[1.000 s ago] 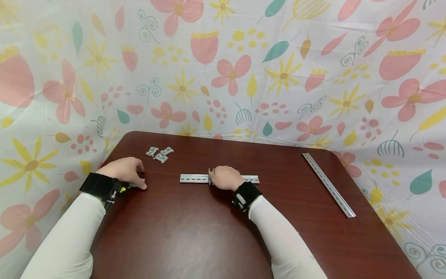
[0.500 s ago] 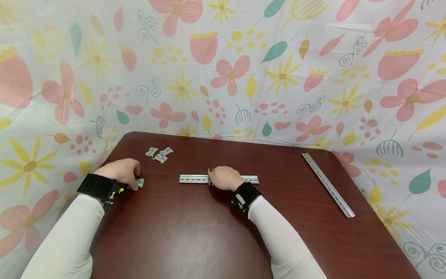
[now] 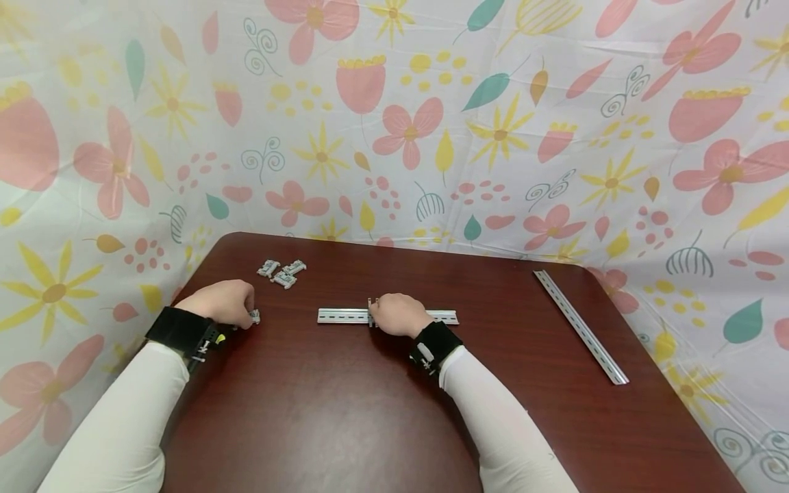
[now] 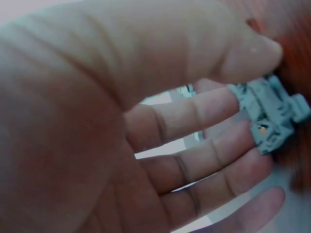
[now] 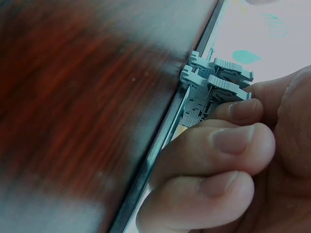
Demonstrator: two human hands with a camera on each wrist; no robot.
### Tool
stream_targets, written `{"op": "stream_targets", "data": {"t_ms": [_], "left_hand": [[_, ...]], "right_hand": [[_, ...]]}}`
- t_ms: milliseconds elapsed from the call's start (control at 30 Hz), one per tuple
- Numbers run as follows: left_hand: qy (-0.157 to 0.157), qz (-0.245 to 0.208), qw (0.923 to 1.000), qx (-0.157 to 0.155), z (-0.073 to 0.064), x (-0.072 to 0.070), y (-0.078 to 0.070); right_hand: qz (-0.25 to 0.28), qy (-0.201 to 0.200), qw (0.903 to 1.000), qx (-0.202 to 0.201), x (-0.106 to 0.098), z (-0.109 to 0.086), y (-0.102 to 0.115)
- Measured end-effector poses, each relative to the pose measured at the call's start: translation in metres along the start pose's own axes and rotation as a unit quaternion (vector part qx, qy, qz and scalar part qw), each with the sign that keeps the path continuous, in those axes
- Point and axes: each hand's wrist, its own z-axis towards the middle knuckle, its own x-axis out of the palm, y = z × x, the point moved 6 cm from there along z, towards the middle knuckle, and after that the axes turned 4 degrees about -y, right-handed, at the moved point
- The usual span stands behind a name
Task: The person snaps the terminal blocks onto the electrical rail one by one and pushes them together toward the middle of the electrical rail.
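Left hand (image 3: 220, 303) pinches a small grey-green plastic block (image 4: 269, 116) between thumb and fingertips, over the left side of the dark red-brown wooden surface (image 3: 308, 411); whether the block touches down, can't tell. Right hand (image 3: 402, 314) has its fingers curled in, gripping the silver slotted metal rail (image 3: 343, 315) mid-length. Two upright grey plastic clip-on blocks (image 5: 224, 87) sit across that rail, side by side, right at the fingers; how firmly these bear on them is hidden. Three loose pale-grey plastic blocks (image 3: 284, 279) lie clustered beyond the left hand. Second silver slotted metal rail (image 3: 581, 327) lies slantwise, far right, well apart.
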Motion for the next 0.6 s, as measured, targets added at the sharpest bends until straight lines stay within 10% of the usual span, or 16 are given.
{"op": "stream_targets", "data": {"t_ms": [600], "left_hand": [[-0.074, 0.021, 0.9942, 0.076, 0.023, 0.012, -0.022]], "right_hand": [[-0.014, -0.001, 0.9999, -0.006, -0.009, -0.006, 0.008]]}}
